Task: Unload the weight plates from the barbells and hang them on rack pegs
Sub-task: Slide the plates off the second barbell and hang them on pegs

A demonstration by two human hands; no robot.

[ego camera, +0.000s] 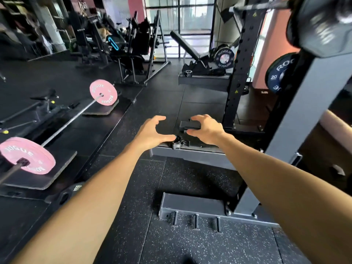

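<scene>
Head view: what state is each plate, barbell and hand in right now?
Left hand: open, holding nothing.
Right hand: open, holding nothing.
Floor barbell: loaded at both ends.
Far pink plate: on the bar.
Near pink plate: on the bar.
Blue plate: hanging on the rack.

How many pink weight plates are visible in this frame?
2: one pink plate on the far end of the floor barbell, the other pink plate on its near end, at left.
</scene>
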